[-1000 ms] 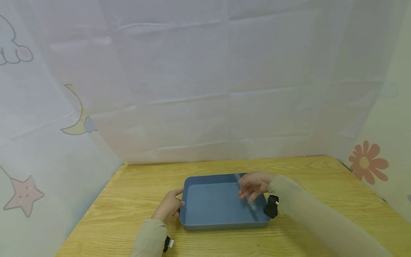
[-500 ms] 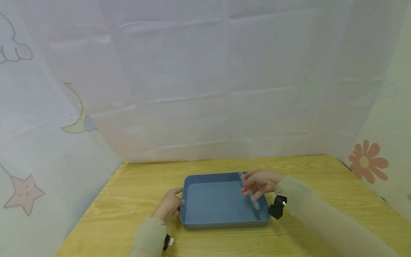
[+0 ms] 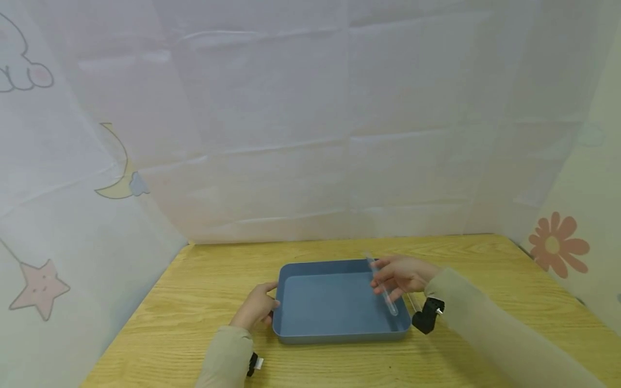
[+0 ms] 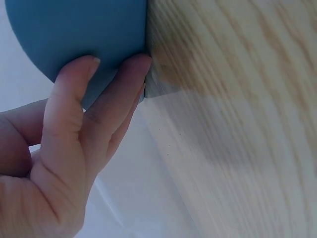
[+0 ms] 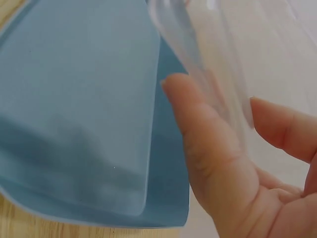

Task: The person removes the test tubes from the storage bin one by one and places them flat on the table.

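Note:
A shallow blue rectangular tray (image 3: 335, 304) lies flat on the wooden table. At its left end my left hand (image 3: 258, 306) rests against the tray, and the left wrist view has the fingertips (image 4: 133, 64) pressing the outside of its wall (image 4: 109, 29). Above the tray's right end, my right hand (image 3: 400, 275) holds a clear plastic lid (image 3: 392, 308) between thumb and fingers. The lid stands steeply tilted, almost edge-on in the head view. Close up, the right wrist view shows the clear lid (image 5: 218, 54) with ridges, in front of the tray's end wall (image 5: 168, 148).
The wooden table (image 3: 204, 280) reaches back to a pale wall covering (image 3: 271, 161) with creases. Cartoon prints, a star (image 3: 41, 288) and a flower (image 3: 559, 245) among them, mark the side walls. A small black device (image 3: 428, 315) is strapped to the right wrist.
My right hand has moved a little to the right with the clear lid in it, towards the tray's right rim. My left hand and the tray stay in place.

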Tool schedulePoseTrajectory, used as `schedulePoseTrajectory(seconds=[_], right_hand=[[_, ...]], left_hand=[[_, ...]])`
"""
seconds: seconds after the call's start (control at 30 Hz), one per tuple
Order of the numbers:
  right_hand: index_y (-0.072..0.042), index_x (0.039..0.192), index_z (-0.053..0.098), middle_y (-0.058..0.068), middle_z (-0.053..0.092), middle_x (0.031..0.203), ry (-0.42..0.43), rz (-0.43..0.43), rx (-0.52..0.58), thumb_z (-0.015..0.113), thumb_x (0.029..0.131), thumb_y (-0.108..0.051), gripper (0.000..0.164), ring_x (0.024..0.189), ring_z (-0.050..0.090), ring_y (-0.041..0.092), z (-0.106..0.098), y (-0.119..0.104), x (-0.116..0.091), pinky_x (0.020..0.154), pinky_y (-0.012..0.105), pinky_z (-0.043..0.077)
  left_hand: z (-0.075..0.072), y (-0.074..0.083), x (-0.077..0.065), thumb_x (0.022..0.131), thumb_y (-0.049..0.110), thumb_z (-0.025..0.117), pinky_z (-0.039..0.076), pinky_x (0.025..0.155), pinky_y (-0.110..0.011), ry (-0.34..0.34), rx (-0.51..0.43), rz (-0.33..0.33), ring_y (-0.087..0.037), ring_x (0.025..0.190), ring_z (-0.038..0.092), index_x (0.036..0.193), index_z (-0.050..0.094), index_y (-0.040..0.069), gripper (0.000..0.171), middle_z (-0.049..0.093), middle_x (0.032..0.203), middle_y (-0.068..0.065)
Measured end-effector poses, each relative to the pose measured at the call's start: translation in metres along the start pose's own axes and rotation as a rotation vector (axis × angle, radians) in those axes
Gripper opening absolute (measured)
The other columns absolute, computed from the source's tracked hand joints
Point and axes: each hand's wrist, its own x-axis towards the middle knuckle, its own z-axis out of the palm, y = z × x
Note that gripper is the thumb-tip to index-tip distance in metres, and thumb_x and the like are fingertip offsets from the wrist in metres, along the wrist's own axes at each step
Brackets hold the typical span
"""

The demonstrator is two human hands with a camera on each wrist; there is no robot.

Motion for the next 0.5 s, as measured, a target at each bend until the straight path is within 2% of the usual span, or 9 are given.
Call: schedulePoseTrajectory(seconds=[0.27, 0.5], right_hand=[[0.007, 0.151, 0.009, 0.017, 0.062, 0.104, 0.005, -0.021, 0.033, 0.048, 0.099, -0.002, 0.066, 0.08, 0.065, 0.019, -0.007, 0.004, -0.008, 0.058, 0.031, 0.055], [0.005, 0.152, 0.007, 0.013, 0.063, 0.1, 0.006, -0.022, 0.038, 0.05, 0.1, -0.004, 0.069, 0.085, 0.066, 0.02, -0.012, 0.007, -0.016, 0.059, 0.032, 0.055]], left_hand=[[0.0, 0.0, 0.0, 0.093, -0.009, 0.053, 0.039, 0.044, -0.024, -0.007, -0.005, 0.005, -0.01, 0.041, 0.039, 0.147, 0.035, -0.005, 0.057, 0.059, 0.069, -0.013], [-0.001, 0.0, 0.0, 0.093, -0.01, 0.053, 0.04, 0.044, -0.023, -0.003, -0.003, 0.002, -0.011, 0.043, 0.042, 0.146, 0.036, -0.006, 0.056, 0.061, 0.071, -0.014]])
